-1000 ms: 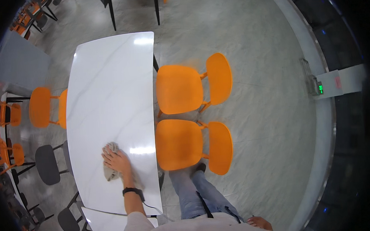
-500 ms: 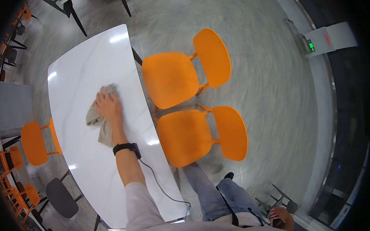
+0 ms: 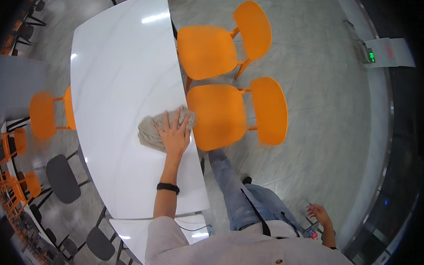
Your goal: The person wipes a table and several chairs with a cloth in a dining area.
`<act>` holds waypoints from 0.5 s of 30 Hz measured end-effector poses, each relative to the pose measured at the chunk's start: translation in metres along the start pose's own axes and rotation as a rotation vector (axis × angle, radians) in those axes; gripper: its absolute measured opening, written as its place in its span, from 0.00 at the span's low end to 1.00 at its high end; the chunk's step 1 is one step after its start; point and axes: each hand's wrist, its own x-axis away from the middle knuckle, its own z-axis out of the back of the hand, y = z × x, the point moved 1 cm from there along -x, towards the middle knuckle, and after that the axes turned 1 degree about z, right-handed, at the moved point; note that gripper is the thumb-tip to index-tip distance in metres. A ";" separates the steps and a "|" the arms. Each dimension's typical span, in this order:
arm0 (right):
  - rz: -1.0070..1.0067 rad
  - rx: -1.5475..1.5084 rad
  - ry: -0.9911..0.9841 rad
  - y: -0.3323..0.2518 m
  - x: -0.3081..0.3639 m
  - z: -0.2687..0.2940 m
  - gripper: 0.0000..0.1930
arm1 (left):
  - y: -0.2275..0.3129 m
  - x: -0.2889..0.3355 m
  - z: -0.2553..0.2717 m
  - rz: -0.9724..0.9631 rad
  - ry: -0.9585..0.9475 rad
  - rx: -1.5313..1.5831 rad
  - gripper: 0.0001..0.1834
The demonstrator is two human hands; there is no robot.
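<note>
Left grip (image 3: 175,136) spreads over cloth (image 3: 150,133) on white table (image 3: 124,84), beside orange chair (image 3: 219,115).

"What's hidden?"
"Part of the cloth (image 3: 150,133), beneath the left grip (image 3: 175,136)."
"Cut off?"
"The far end of the worktop (image 3: 120,84), by the top edge."
"And the red thing (image 3: 313,234) near the right grip (image 3: 320,215)?"
"Too small to tell."
</note>
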 end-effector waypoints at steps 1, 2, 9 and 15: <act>-0.017 0.003 0.001 0.004 -0.004 0.004 0.17 | 0.008 0.025 0.006 0.011 0.044 0.008 0.30; 0.013 -0.012 -0.039 0.017 -0.012 0.001 0.17 | 0.015 0.059 0.005 0.030 0.052 0.008 0.30; 0.179 0.173 -0.079 0.091 -0.054 -0.004 0.15 | 0.096 0.268 -0.001 -0.025 -0.041 0.063 0.29; 0.255 0.044 0.094 0.266 -0.053 0.004 0.13 | 0.133 0.395 0.007 -0.083 -0.053 0.017 0.25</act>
